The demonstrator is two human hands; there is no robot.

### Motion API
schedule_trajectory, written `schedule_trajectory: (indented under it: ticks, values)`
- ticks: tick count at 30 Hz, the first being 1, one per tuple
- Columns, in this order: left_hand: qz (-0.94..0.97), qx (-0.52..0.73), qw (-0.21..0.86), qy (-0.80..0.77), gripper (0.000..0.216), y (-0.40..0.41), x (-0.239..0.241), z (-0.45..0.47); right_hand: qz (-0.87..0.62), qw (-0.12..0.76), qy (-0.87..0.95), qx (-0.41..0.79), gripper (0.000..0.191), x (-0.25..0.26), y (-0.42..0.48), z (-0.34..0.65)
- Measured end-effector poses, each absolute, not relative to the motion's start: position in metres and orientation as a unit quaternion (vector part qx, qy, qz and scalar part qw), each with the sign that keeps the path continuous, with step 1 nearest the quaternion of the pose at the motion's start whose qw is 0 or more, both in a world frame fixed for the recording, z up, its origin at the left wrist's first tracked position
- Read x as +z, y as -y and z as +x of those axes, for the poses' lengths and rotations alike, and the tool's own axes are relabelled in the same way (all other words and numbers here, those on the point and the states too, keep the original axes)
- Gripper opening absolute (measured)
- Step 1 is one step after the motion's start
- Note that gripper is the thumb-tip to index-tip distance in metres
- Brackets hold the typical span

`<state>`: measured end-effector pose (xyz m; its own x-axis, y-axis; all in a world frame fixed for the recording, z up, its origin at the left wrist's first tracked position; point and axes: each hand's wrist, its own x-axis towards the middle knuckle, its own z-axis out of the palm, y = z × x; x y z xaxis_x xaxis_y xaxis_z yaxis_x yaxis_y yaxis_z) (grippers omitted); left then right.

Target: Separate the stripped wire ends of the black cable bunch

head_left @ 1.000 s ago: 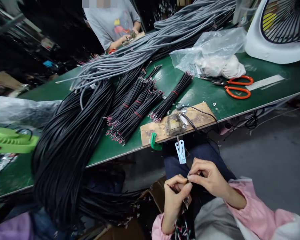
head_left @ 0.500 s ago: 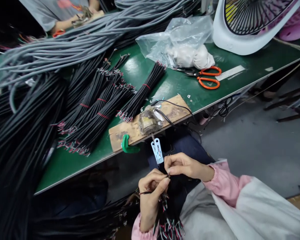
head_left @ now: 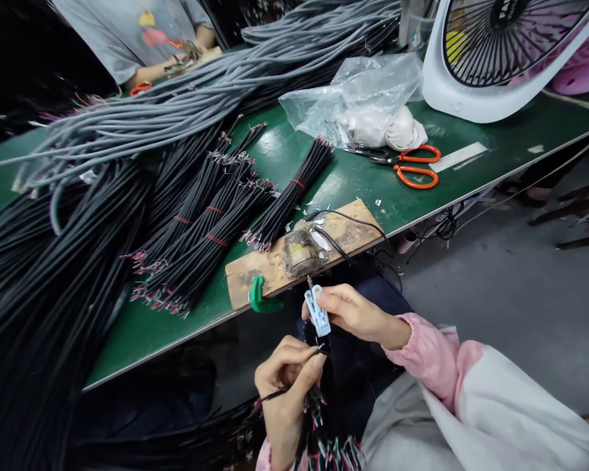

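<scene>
My left hand (head_left: 287, 379) pinches the end of a thin black cable (head_left: 320, 348) between thumb and forefinger. Just above it, my right hand (head_left: 351, 313) has its thumb and fingers around a light-blue clothespin (head_left: 317, 311). A metal tip joins the clothespin to a crusty, grimy lump (head_left: 302, 252) on a wooden board (head_left: 358, 222). Below my left hand hangs a bunch of black cables with stripped red, white and green wire ends (head_left: 334, 451).
Bundles of black cable (head_left: 191, 242) and long grey cables (head_left: 152, 108) cover the green table's left side. Orange-handled scissors (head_left: 417, 168), a plastic bag (head_left: 353, 91) and a white fan (head_left: 476, 98) are farther right. A green clamp (head_left: 260, 297) grips the board. Another person (head_left: 161, 52) sits opposite.
My right hand has left the cable end at my left fingertips and moved up onto the clothespin. My left hand keeps its pinch. The view has shifted slightly.
</scene>
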<state>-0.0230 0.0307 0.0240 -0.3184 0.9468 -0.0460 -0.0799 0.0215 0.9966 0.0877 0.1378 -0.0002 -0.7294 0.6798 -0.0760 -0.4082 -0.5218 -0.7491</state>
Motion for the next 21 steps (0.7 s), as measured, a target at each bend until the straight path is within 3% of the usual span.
schedule_trajectory:
  ticks: [12,17,21]
  values:
    - [0.353,0.586,0.489,-0.541,0.009,-0.039,0.020,-0.020,-0.116,0.285,0.270,0.912,0.050,-0.013,-0.135,0.086]
    - [0.345,0.572,0.485,-0.564,0.009,-0.036,0.020,-0.020,-0.164,0.280,0.221,0.920,0.057,-0.037,-0.132,0.098]
    - [0.363,0.564,0.480,-0.566,0.009,-0.030,0.021,-0.020,-0.236,0.309,0.317,0.865,0.044,-0.040,-0.128,0.116]
